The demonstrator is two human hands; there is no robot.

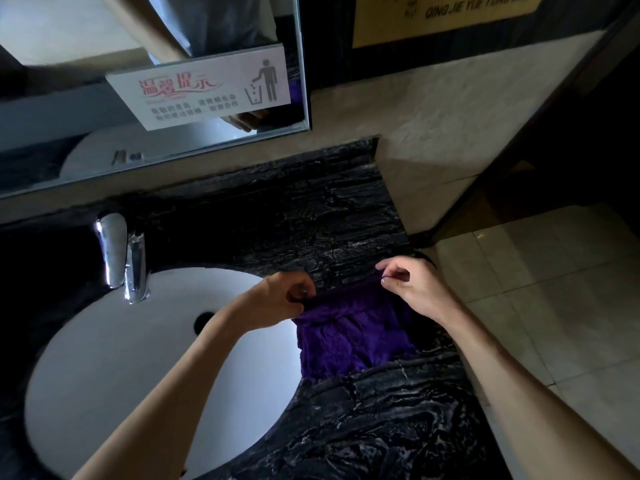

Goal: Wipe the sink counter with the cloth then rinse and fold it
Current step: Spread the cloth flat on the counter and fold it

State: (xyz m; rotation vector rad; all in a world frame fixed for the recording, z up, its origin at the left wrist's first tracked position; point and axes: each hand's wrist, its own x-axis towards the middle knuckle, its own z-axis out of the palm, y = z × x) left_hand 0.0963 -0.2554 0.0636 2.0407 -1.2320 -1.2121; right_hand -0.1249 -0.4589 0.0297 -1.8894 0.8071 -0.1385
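Observation:
A purple cloth [349, 336] lies spread on the black marble counter [381, 420], just right of the white sink basin [131, 368]. My left hand [280, 299] pinches the cloth's far left corner, over the basin's right rim. At the far right corner, my right hand [408, 287] pinches the top edge near the counter's right end. The far edge of the cloth is pulled taut between the two hands. Its near edge rests flat on the counter.
A chrome faucet [121, 254] stands behind the basin at the left. A mirror [104, 39] with a white notice sign [201, 88] hangs on the wall above. Beige floor tiles [554, 306] lie beyond the counter's right edge.

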